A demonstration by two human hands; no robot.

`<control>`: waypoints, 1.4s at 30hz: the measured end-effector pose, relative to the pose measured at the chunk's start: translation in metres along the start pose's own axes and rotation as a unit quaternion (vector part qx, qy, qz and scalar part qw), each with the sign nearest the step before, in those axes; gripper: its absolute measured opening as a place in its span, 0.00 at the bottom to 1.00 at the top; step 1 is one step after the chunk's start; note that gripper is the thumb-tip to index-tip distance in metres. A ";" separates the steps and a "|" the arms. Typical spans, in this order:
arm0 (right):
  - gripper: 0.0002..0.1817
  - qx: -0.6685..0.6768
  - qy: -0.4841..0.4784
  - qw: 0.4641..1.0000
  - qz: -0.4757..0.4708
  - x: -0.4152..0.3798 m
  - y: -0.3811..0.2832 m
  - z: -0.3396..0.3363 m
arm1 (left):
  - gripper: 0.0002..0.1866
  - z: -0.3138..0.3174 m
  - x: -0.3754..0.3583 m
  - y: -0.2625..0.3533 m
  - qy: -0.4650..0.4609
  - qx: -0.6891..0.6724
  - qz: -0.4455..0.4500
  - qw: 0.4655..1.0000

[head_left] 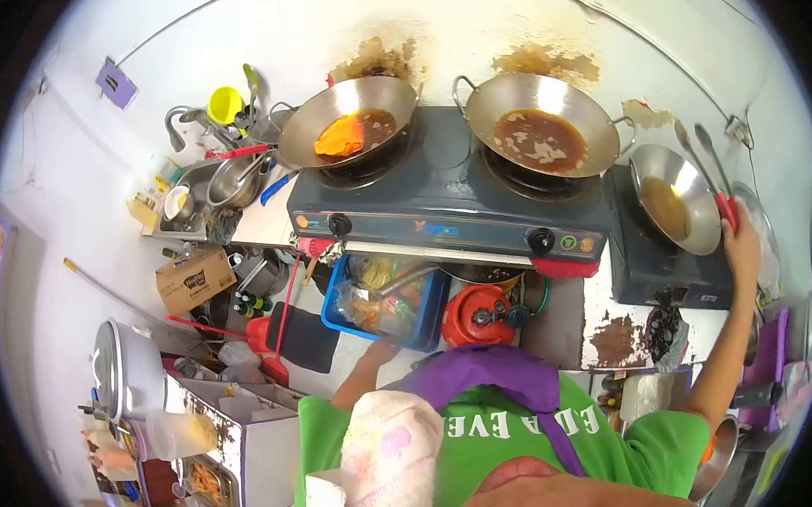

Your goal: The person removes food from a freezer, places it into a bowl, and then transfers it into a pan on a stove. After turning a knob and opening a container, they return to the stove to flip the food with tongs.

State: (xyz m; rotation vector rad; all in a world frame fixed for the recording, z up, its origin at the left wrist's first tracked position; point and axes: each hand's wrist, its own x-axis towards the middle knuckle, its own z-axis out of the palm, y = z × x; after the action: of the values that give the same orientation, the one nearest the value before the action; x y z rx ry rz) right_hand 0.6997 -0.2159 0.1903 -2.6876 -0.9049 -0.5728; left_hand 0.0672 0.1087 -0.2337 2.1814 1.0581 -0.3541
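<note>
My right hand (742, 239) is closed around the red grips of metal tongs (709, 167), at the right side of the counter. The tong arms point up, away from me and spread apart, beside a small wok (703, 185) with brownish oil in it. Low in front of my body, my left hand (380, 350) is close to the edge of a blue basket (339, 320) of plastic-bagged items; its fingers do not show clearly. On the double gas stove (440, 194), the left wok (299, 132) has an orange piece (339, 137) in dark oil. Pale bits float in the right wok's oil (536, 142).
A red gas cylinder (466, 318) stands below the stove beside the basket. To the left are a sink (190, 227) with bowls, a cardboard box (195, 279) and a red dustpan (264, 339). A black plastic bag (665, 329) hangs at the counter's front right.
</note>
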 end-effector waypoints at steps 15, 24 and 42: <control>0.23 0.114 -0.018 0.884 -0.454 -0.009 -0.429 -0.032 | 0.36 0.058 -0.035 -0.134 0.022 -0.044 -0.163 0.985; 0.22 -0.023 -0.035 0.839 -0.542 -0.011 -0.520 0.013 | 0.37 0.109 -0.088 -0.172 -0.032 -0.091 -0.245 0.965; 0.20 -0.093 -0.013 0.844 -0.527 0.013 -0.508 -0.003 | 0.35 0.080 -0.058 -0.146 -0.001 -0.125 -0.201 0.972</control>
State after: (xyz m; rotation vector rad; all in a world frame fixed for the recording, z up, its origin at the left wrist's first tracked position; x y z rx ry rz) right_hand 0.3928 0.1843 0.2523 -2.0951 -2.4378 -0.8274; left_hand -0.0783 0.0846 -0.3304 1.7385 1.4625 -0.3775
